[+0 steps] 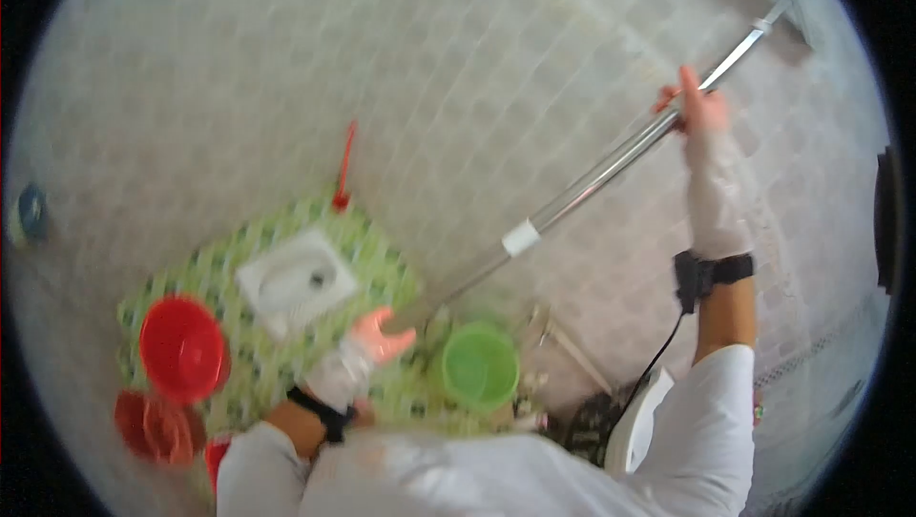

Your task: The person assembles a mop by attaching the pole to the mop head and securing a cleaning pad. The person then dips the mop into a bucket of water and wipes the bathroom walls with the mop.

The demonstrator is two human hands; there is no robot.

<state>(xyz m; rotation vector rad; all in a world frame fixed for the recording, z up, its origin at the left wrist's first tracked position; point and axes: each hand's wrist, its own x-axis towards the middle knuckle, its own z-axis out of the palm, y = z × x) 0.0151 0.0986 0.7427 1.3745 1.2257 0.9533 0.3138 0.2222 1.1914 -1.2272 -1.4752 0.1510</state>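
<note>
A long metal pole runs diagonally across the view, with a white collar partway along it and a blurred metal-framed head at its upper right end. My right hand is wrapped round the upper part, one finger pointing upward. Around the greyish lower end curls my left hand, thumb and fingers on either side of it. Both hands look covered by clear gloves, with black bands at the wrists.
A white squat toilet is set in green patterned flooring. Near it are a red basin, a reddish basket, a green bucket and a red long-handled brush. A white rounded fixture stands at lower right.
</note>
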